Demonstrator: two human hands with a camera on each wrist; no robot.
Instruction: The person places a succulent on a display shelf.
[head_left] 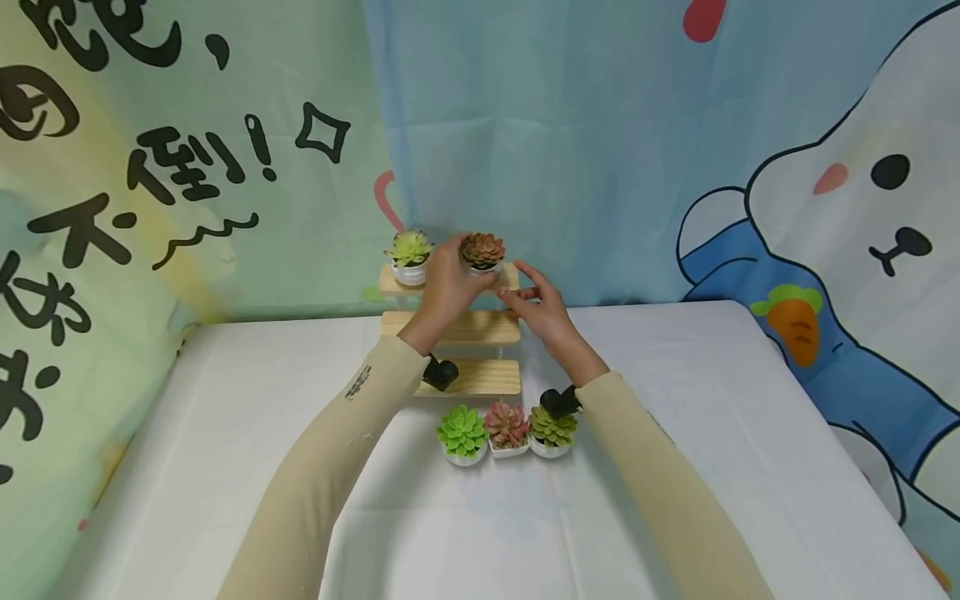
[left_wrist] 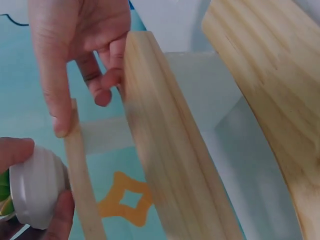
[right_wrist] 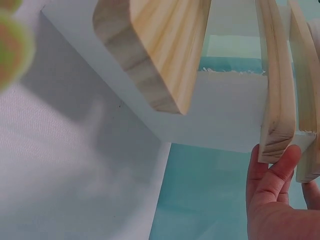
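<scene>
My left hand (head_left: pixel 448 279) grips the white pot (left_wrist: pixel 39 187) of a reddish-brown succulent (head_left: pixel 483 250) at the right part of the top shelf (head_left: pixel 405 290) of a three-tier wooden stand. In the left wrist view the pot's base is against or very close to the top board; I cannot tell which. At the stand's right end my right hand (head_left: pixel 546 312) holds the board ends between its fingers and thumb. In the right wrist view the thumb (right_wrist: pixel 286 156) lies at the end of the middle board (right_wrist: pixel 277 100). A yellow-green succulent (head_left: pixel 410 250) stands on the top shelf's left side.
In front of the stand, a bright green succulent (head_left: pixel 462 433), a pink one (head_left: pixel 507 427) and an olive-green one (head_left: pixel 553 427) stand in a row on the white tablecloth (head_left: pixel 465 533). Close behind the stand hangs a printed blue-green cloth (head_left: pixel 525 150).
</scene>
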